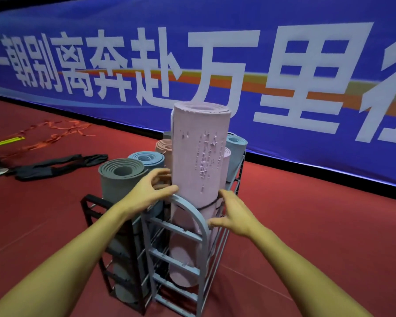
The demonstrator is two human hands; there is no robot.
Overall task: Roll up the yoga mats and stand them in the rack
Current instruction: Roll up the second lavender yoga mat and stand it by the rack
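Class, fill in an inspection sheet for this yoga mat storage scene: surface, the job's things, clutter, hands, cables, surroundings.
Surface: red floor.
Job's things: tall pink mat standing rolled in the grey rack; grey mat, blue mat and others upright beside it.
Clutter: black bags, red ribbons on the floor.
Hands: left hand touches the pink mat's side; right hand open by the rack.
Cables: nothing seen.
Surroundings: blue banner with white characters.

A tall rolled pink foam mat (200,154) stood upright in the grey metal rack's (176,243) near compartment, left hand (153,191) and right hand (232,216) flanking it.
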